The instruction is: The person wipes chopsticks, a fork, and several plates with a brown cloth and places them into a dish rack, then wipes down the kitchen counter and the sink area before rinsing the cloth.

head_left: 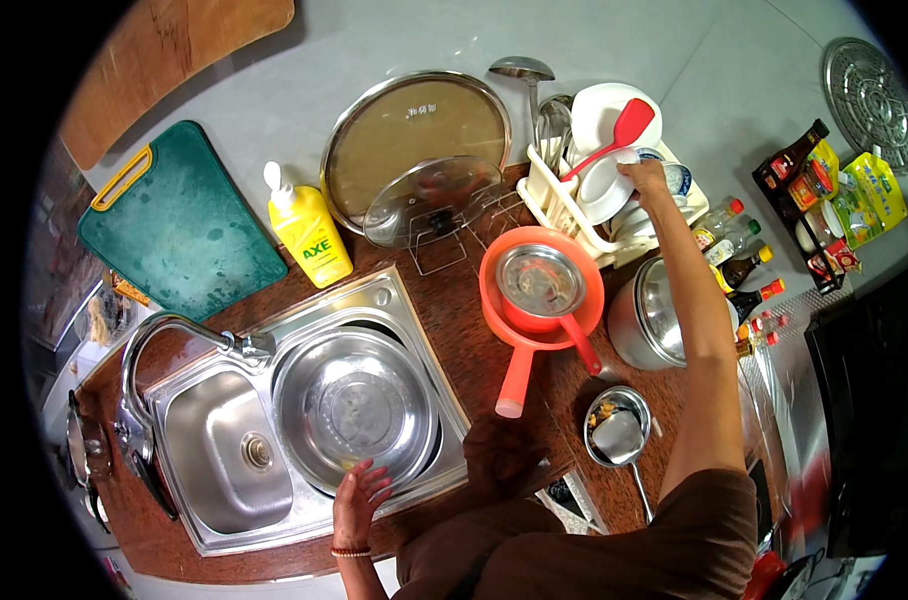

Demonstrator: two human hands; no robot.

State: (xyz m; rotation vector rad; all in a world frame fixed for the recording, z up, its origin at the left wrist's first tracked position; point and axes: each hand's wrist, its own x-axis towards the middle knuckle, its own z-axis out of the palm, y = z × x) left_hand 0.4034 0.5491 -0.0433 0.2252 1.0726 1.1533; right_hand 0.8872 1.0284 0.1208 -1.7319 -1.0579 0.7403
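Observation:
My right hand (646,180) reaches far out to the dish rack (540,212) and its fingers close on the rim of a white bowl (602,192). The fingertips are partly hidden behind that rim. Around the bowl stand other white dishes, a large white plate (596,108) and a red spatula (626,127). My left hand (360,500), with a beaded bracelet at the wrist, hangs at the near rim of a steel basin (314,385). Its fingers are apart and nothing is in them. The basin sits in the right-hand sink bowl.
Right of the sink lie an orange-red colander (492,280) with a steel bowl (541,281) in it, a lidded pot (626,318) and a small saucepan (617,432). Pot lids (424,115), a yellow bottle (312,236) and a green cutting board (184,225) line the wall. Seasoning bottles (742,268) stand right.

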